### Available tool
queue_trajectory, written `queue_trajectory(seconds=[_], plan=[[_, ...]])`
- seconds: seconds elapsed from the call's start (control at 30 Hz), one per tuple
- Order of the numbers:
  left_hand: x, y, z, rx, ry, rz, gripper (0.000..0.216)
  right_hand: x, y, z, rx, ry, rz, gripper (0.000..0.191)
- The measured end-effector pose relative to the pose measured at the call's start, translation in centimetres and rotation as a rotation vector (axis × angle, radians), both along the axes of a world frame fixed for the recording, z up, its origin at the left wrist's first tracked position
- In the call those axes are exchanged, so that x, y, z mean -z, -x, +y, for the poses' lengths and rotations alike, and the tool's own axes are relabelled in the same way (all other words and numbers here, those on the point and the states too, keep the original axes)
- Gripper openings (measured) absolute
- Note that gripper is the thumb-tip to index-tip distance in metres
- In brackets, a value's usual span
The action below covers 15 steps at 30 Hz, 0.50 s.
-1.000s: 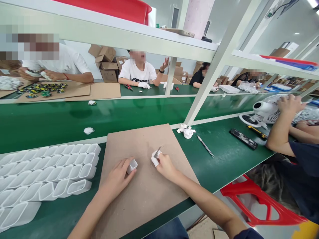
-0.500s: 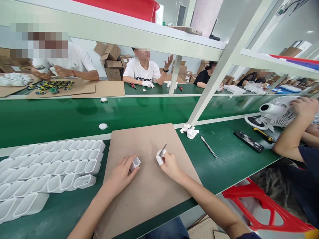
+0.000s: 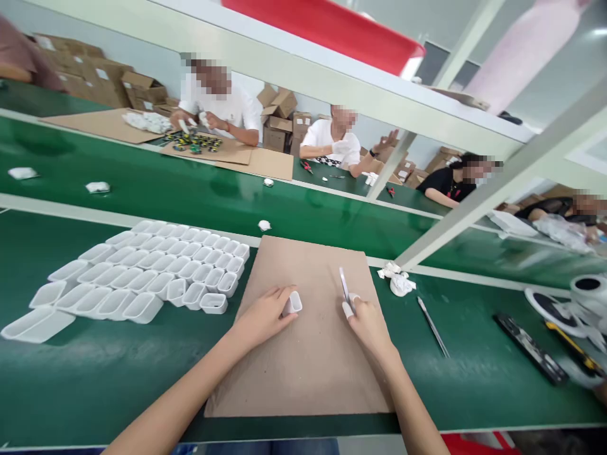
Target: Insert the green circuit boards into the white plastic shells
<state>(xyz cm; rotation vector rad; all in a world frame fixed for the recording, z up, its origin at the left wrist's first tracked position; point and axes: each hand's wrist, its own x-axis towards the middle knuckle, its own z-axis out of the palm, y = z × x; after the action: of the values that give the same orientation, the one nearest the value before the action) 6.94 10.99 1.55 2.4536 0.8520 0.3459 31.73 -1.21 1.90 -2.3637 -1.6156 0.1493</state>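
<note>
While many white plastic shells (image 3: 156,272) already lie in close rows near the left end of the green workbench (image 3: 71,373), the person works at a brown cardboard sheet (image 3: 303,354) set against the near edge. Judging from these rows, a good share of the pieces looks handled, though how many remain cannot be told.

On the left half of the cardboard, the left hand (image 3: 263,316) rests palm down, its fingers curled around one small white shell (image 3: 293,303), which stands on the sheet with its open end showing. Just to the right, the right hand (image 3: 367,322) is closed around a thin metal blade (image 3: 344,287) that points up and away from the person; a white cot (image 3: 348,309) covers one fingertip.

Further right, off the cardboard, sit a crumpled white wad (image 3: 397,281), slim tweezers (image 3: 432,325), and a dark flat tool (image 3: 530,347) near the right end. Across the bench, other people sit at their own work.

Compared with half a second earlier, the view has swung left and now shows more of the shell rows. Both hands keep the same grips, and the blade now stands more upright.
</note>
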Motion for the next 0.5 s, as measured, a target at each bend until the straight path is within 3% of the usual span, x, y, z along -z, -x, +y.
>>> queue_trajectory(seconds=[0.13, 0.23, 0.3, 0.37, 0.43, 0.5], plan=[[-0.1, 0.0, -0.5, 0.023, 0.002, -0.067, 0.047, -0.7, 0.5, -0.3, -0.102, 0.103, -0.212, 0.016], [-0.5, 0.0, -1.1, 0.053, -0.007, -0.105, 0.045, -2.4, 0.7, 2.6, -0.21, 0.099, -0.313, 0.022], [-0.8, 0.0, -1.5, 0.081, -0.022, -0.112, 0.043, -3.9, 1.3, 7.0, -0.322, 0.056, -0.328, 0.023], [-0.9, 0.0, -1.6, 0.112, -0.042, -0.106, 0.041, -5.2, 2.2, 12.9, -0.463, 0.005, -0.31, 0.037], [-1.0, 0.1, -1.4, 0.134, -0.064, -0.087, 0.039, -5.9, 3.3, 19.2, -0.586, -0.019, -0.275, 0.047], [-1.0, 0.1, -1.1, 0.147, -0.085, -0.06, 0.037, -6.1, 4.3, 24.6, -0.661, -0.033, -0.242, 0.044]])
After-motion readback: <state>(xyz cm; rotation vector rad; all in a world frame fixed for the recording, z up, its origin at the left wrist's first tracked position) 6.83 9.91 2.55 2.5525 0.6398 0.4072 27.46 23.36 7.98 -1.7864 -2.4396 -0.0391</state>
